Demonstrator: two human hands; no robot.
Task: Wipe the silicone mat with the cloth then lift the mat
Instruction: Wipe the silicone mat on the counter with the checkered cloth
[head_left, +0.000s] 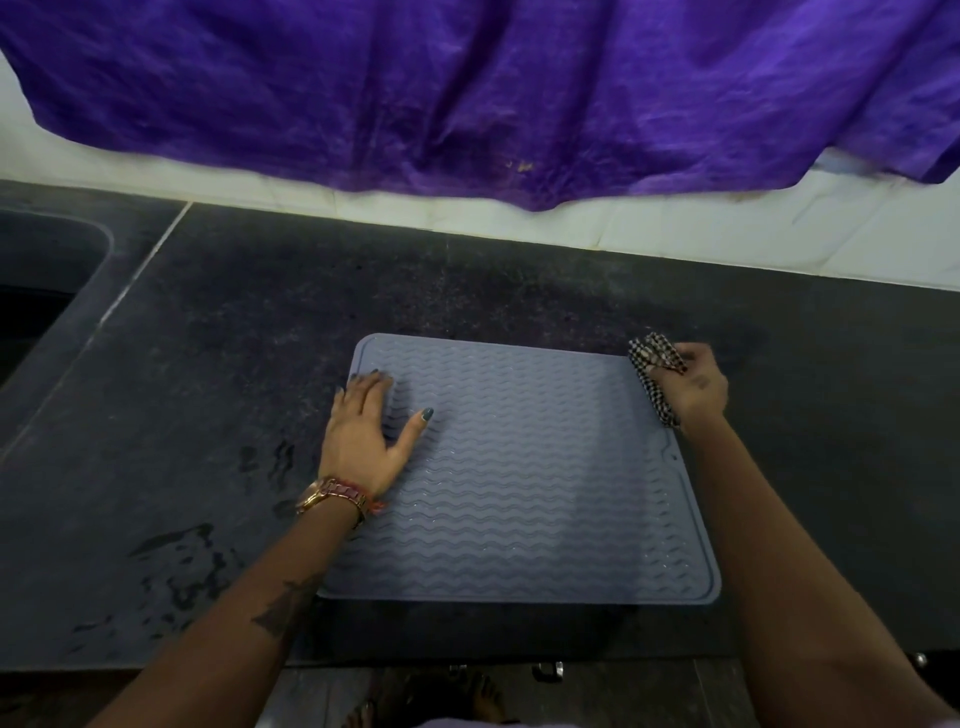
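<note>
A grey-blue silicone mat (530, 483) with a wavy ribbed surface lies flat on the dark counter. My left hand (363, 436) rests on its left edge, fingers straight and spread, palm down. My right hand (688, 387) is at the mat's far right corner and grips a bunched black-and-white checked cloth (652, 364). The cloth sits over the mat's corner and right rim.
The dark stone counter (208, 364) has wet streaks to the left of the mat. A sink (36, 291) opens at the far left. A purple sheet (467, 93) hangs over the white tiled wall behind. The counter's front edge runs just below the mat.
</note>
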